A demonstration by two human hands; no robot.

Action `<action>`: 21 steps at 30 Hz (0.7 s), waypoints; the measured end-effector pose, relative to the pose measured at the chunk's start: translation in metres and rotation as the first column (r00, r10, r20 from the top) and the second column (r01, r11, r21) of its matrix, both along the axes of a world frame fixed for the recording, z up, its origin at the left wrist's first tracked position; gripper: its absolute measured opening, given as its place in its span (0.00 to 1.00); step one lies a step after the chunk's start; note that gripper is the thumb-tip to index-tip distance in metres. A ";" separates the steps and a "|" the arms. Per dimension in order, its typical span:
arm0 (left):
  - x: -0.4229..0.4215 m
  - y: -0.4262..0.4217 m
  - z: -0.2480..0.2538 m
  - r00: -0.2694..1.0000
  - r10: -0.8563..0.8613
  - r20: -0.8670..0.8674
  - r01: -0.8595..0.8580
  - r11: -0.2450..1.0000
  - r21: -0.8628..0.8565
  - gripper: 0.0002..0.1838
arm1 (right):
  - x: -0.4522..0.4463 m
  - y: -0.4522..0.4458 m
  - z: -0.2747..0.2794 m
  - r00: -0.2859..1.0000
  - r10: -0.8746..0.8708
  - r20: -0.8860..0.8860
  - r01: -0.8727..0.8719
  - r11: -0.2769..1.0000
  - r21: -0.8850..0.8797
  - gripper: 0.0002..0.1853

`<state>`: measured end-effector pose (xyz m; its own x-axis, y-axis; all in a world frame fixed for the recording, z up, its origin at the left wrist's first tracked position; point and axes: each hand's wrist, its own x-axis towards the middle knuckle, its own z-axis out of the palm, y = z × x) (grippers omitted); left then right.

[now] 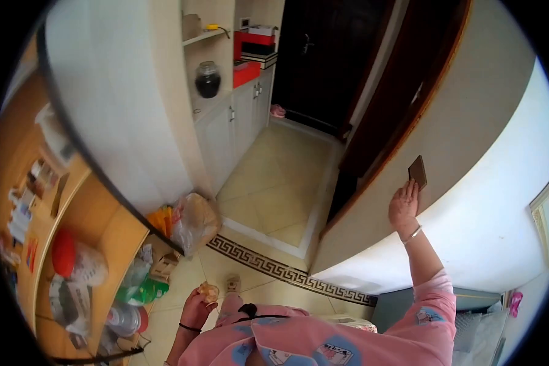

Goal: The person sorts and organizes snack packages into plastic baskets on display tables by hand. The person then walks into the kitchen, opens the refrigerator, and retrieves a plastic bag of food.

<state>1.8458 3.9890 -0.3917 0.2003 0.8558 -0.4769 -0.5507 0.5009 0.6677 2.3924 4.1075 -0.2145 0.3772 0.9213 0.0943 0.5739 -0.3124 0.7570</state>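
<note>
My left hand (195, 312), low and near my body, has its fingers wrapped round a pale brown lump that looks like bread (209, 293). A dark band circles that wrist. On the other side, my right hand (402, 207) reaches up to the curved wall with its fingers stretched out. Its fingertips touch the lower edge of a dark wall switch panel (418, 172). Nothing is held in it, and a bangle (412, 234) sits on its wrist.
Left stands a wooden shelf (113, 210) with a red-lidded tub (90, 263) and bags. A plastic bag (194, 222) lies on the floor by the white cabinet (215, 137). Ahead is a dark door (323, 61); a grey-blue piece of furniture (409, 311) stands right.
</note>
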 end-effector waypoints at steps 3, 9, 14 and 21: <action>0.001 0.054 -0.005 0.994 -0.060 0.086 0.063 0.997 -0.033 0.23 | 0.008 -0.002 -0.004 0.996 0.012 0.093 -0.009 0.999 -0.030 0.26; -0.003 0.182 0.005 0.971 -0.235 0.038 0.235 0.972 -0.003 0.19 | 0.016 -0.008 -0.007 0.997 0.044 0.056 -0.045 0.999 0.027 0.24; -0.004 0.259 0.022 0.958 -0.284 0.040 0.282 0.958 0.057 0.18 | 0.009 -0.007 -0.003 0.998 0.057 -0.019 -0.054 0.987 0.149 0.20; 0.016 0.335 0.010 0.880 -0.471 0.060 0.470 0.882 0.037 0.19 | -0.013 0.000 -0.018 0.982 0.155 -0.111 -0.100 0.915 0.392 0.13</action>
<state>1.8613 4.3242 -0.3818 0.6118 0.6626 -0.4321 -0.2960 0.6983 0.6517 2.3798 4.1073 -0.2329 0.2932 0.8659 0.4052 0.7178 -0.4794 0.5050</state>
